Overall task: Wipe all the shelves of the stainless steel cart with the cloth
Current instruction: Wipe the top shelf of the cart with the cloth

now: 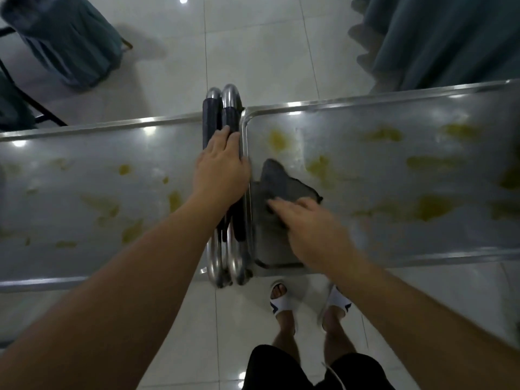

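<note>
Two stainless steel carts stand side by side, seen from above. The right cart's top shelf [394,187] carries several yellow-green smears. A grey cloth [284,184] lies at its left end, and my right hand [312,229] presses flat on the cloth's near part, fingers straight. My left hand [222,167] rests on the black-padded handle bars [222,119] between the carts, fingers lying over them. The left cart's top shelf [84,198] is smeared too. Lower shelves are hidden under the top ones.
White glossy floor tiles lie all around. Teal curtains hang at the far left [64,38] and far right [439,38]. A dark chair frame [28,99] stands at the left. My feet in white slippers [284,302] are just in front of the right cart.
</note>
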A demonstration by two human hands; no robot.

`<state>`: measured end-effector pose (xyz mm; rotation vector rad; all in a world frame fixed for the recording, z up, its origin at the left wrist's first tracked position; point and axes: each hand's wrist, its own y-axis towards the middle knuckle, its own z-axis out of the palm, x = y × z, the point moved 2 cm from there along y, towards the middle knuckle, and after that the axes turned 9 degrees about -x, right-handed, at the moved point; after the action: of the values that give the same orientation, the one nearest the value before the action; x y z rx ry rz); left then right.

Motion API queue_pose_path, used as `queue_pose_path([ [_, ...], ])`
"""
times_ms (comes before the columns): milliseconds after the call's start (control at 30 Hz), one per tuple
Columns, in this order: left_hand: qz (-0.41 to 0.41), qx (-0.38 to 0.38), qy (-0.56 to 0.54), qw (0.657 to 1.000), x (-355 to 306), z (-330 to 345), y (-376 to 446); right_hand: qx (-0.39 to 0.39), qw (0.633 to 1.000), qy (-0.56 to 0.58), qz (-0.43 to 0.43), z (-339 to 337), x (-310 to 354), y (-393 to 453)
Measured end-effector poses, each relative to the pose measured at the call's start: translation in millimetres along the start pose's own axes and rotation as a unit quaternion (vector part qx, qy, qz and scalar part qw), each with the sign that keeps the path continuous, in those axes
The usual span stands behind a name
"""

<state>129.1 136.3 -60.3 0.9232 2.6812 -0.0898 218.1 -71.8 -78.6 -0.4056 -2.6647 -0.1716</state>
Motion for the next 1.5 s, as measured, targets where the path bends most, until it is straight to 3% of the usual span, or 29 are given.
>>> queue_pose_path([
  [100, 0.006, -0.006, 0.008, 1.0, -0.8, 11.8, 0.9, 0.236, 0.969, -0.072, -0.029, 68.2, 13.1, -44.1],
  [133, 0.005, -0.009, 0.01, 1.0, -1.7, 14.6, 1.5, 0.264, 0.962, -0.069, -0.025, 84.2, 15.3, -59.8],
  [200, -0.008, -0.015, 0.01, 1.0, -4.0, 19.0, 2.6, 0.223, 0.973, -0.054, -0.004, 103.3, 19.8, -76.6],
  [300, -0.023, -0.023, 0.026, 0.999, -8.3, 27.5, -1.0, 0.088, 0.995, -0.047, 0.023, 121.5, 18.1, -59.3],
  [367, -0.02, -0.024, 0.035, 0.999, -8.8, 30.9, -2.7, 0.053, 0.996, -0.043, 0.051, 132.7, 14.5, -38.1],
  [600, -0.008, -0.02, 0.069, 0.997, -7.7, 35.5, -2.2, 0.002, 0.997, -0.048, 0.067, 156.5, -8.2, 15.9],
  [933, 0.001, -0.051, 0.082, 0.995, -9.7, 39.7, -1.9, 0.028, 0.991, -0.099, 0.091, 117.6, -81.9, 222.8],
  [1033, 0.014, -0.069, 0.111, 0.991, -9.2, 40.8, -1.1, 0.034, 0.993, -0.101, 0.059, 109.6, -97.6, 250.4],
  [1233, 0.016, -0.035, 0.098, 0.994, -13.4, 37.5, 1.3, 0.045, 0.991, -0.106, 0.067, 110.1, -86.7, 202.6],
  [1500, 0.018, 0.006, 0.116, 0.993, -16.7, 29.7, 3.1, 0.071, 0.99, -0.109, 0.056, 106.6, -80.6, -21.6],
])
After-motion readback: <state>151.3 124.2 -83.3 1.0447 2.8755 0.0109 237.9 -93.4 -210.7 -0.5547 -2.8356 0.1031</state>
